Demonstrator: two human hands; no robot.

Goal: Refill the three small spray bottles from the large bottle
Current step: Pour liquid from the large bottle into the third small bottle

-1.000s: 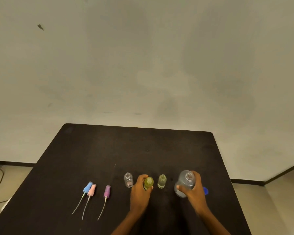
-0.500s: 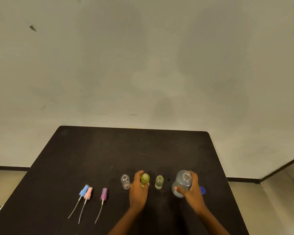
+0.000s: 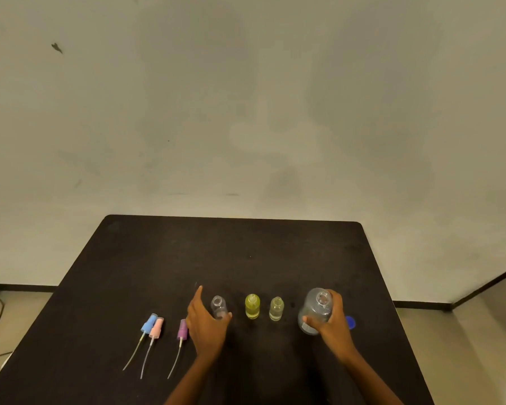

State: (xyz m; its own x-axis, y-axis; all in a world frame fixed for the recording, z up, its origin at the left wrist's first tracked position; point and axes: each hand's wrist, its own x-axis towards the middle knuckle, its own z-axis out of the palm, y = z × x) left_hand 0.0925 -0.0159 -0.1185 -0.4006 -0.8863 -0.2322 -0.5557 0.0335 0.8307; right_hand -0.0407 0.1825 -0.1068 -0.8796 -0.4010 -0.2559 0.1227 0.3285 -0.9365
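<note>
Three small uncapped bottles stand in a row on the black table [image 3: 234, 252]: a clear one [image 3: 218, 306] at the left, a yellow-green one [image 3: 252, 306] in the middle, a pale one [image 3: 276, 308] at the right. My left hand [image 3: 206, 324] is at the clear bottle with fingers spread, thumb touching its base. The large clear bottle [image 3: 314, 309] stands uncapped further right, and my right hand [image 3: 330, 323] grips its side.
Three spray heads with dip tubes lie at the left: blue [image 3: 147, 325], pink [image 3: 156, 328] and purple [image 3: 182, 330]. A blue cap [image 3: 350, 322] lies behind my right hand. The table's right edge is near the large bottle.
My left hand let go of the yellow-green bottle and moved left to the clear bottle. My right hand has stayed on the large bottle.
</note>
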